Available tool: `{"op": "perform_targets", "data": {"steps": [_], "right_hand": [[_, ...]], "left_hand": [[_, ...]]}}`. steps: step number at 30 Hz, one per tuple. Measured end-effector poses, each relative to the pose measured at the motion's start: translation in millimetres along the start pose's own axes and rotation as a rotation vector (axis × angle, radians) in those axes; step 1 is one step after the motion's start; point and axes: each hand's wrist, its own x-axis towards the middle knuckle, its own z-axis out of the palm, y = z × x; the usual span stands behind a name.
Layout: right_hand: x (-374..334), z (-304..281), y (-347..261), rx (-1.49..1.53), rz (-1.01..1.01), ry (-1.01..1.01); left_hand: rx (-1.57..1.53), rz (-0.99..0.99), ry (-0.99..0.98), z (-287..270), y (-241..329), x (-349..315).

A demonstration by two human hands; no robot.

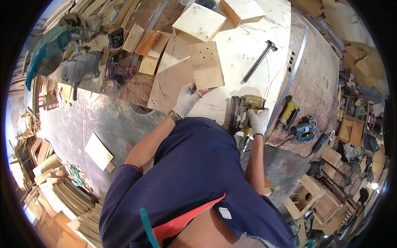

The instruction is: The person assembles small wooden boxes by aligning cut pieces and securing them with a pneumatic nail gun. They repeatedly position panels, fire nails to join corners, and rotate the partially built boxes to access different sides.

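My left hand (187, 100), in a white knit glove with bare fingertips, grips the lower left corner of a pale wooden board piece (206, 64). A few dark spots show near the far end of that piece, and a thin side edge runs down its right. My right hand (259, 120), also gloved, is wrapped round the handle of a yellow-green and black nail gun (254, 102). The nail gun is at the near edge of a large plywood sheet (231, 58), to the right of the held piece and apart from it. A hammer (260, 60) lies on the sheet beyond it.
Two wooden boxes (199, 21) (244, 11) stand at the back of the sheet. Left are wood offcuts (147, 43), a red-black cordless drill (120, 71) and a teal circular saw (49, 53). A second nail gun (289, 111) and a blue jigsaw (305, 130) lie at right, past a metal straightedge (298, 62).
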Motion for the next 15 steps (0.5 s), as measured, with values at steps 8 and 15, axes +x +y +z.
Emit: {"op": "perform_targets", "data": {"steps": [8,15], "right_hand": [[-10.1,-22.3,-17.8,0.090,-0.080,-0.291],[-81.0,-123.4,-108.4,0.242,-0.499,-0.202]], "left_hand": [[0.026,-0.002,0.212,14.0,19.4,23.9],[0.385,0.242,0.287,17.0,19.3,23.4]]}}
